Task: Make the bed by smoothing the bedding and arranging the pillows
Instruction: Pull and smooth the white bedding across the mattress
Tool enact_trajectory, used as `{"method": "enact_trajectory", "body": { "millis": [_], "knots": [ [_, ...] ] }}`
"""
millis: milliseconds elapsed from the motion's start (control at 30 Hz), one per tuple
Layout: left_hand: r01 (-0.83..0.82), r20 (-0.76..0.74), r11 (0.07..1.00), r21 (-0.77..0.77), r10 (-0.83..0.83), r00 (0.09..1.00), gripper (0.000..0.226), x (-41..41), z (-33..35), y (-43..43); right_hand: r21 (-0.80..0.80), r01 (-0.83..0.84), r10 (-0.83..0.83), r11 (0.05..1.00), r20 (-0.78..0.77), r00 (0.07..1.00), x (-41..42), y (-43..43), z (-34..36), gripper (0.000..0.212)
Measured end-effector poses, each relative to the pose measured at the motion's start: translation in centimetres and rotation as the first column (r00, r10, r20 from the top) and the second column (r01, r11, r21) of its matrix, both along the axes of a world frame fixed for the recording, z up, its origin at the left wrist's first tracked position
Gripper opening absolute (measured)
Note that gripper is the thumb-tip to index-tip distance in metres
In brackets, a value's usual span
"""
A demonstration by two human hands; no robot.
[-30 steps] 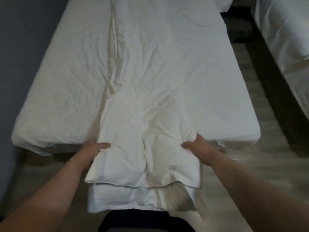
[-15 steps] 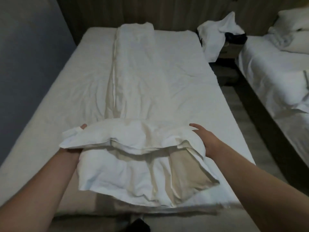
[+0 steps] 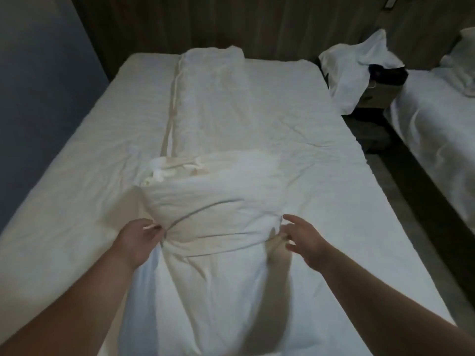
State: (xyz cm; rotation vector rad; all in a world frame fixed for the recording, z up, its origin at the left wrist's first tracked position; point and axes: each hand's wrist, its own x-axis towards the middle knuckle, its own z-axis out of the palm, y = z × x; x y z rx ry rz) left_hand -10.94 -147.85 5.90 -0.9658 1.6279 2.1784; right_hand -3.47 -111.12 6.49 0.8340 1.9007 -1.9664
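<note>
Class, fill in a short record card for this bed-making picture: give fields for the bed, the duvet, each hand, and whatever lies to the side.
bed: mattress sheet white, wrinkled, no pillows on it
duvet: folded duvet in a long strip down the middle, near end doubled back into a bundle
left hand: left hand at the bundle's left edge, fingers pinching the fabric
right hand: right hand at the bundle's right edge, fingers spread, grip unclear through blur
side: white cloth heaped on a nightstand; second bed to the right
</note>
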Motion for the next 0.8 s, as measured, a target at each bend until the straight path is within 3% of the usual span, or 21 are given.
{"method": "enact_trajectory", "body": {
  "millis": [33, 100, 167, 200, 267, 333, 400, 467, 533, 600, 700, 800],
  "knots": [
    [-0.045, 0.053, 0.999, -0.013, 0.045, 0.998, 0.040, -0.7, -0.8, 0.5, 0.105, -0.030, 0.029, 0.994, 0.010, 1.000, -0.8, 0.0, -1.0, 0.044],
    [0.002, 0.059, 0.945, -0.326, 0.019, 0.998, 0.054, -1.3, -2.6, 1.0, 0.302, -0.024, 0.018, 0.953, 0.021, 1.000, -2.7, 0.5, -3.1, 0.060],
    [0.179, 0.148, 0.723, -0.667, -0.107, 0.983, 0.090, -2.4, -4.2, 0.2, 0.404, 0.014, -0.008, 0.915, -0.018, 1.000, -5.1, 1.3, -4.3, 0.071],
    [0.225, 0.175, 0.656, -0.720, -0.143, 0.974, 0.097, -2.6, -4.8, 0.1, 0.384, 0.012, 0.010, 0.923, -0.056, 0.998, -6.2, 1.7, -4.9, 0.066],
    [0.252, 0.154, 0.689, -0.680, -0.202, 0.967, 0.091, -3.0, -5.9, 0.0, 0.325, -0.025, 0.064, 0.945, -0.110, 0.992, -8.1, 1.7, -5.7, 0.050],
    [0.234, 0.078, 0.709, -0.666, -0.246, 0.966, 0.068, -3.1, -6.2, 0.1, 0.346, -0.064, 0.105, 0.936, -0.101, 0.989, -9.3, 1.3, -6.5, 0.039],
    [0.164, 0.005, 0.737, -0.655, -0.213, 0.977, 0.052, -3.4, -6.2, -0.5, 0.355, -0.014, 0.043, 0.935, -0.074, 0.996, -9.9, 1.7, -6.8, 0.033],
    [-0.002, -0.041, 0.802, -0.598, -0.028, 0.999, 0.048, -4.1, -5.9, -1.4, 0.350, 0.111, -0.090, 0.930, -0.077, 0.993, -10.2, 3.3, -6.9, 0.040],
    [-0.092, 0.004, 0.787, -0.610, 0.119, 0.993, 0.049, -5.2, -6.7, -2.2, 0.407, 0.162, -0.169, 0.899, -0.018, 0.985, -10.3, 4.6, -7.4, 0.061],
    [-0.041, 0.057, 0.771, -0.635, 0.100, 0.993, 0.051, -5.8, -8.0, -1.5, 0.404, 0.185, -0.225, 0.896, 0.054, 0.973, -10.5, 4.8, -9.0, 0.076],
    [0.099, 0.150, 0.749, -0.655, 0.000, 0.989, 0.057, -6.3, -10.3, -0.3, 0.403, 0.167, -0.234, 0.900, 0.124, 0.964, -11.3, 3.6, -11.3, 0.080],
    [0.198, 0.214, 0.876, -0.440, -0.112, 0.970, 0.067, -6.7, -11.5, -0.5, 0.452, 0.089, -0.199, 0.887, 0.202, 0.959, -12.0, 3.3, -12.5, 0.079]
  ]
}}
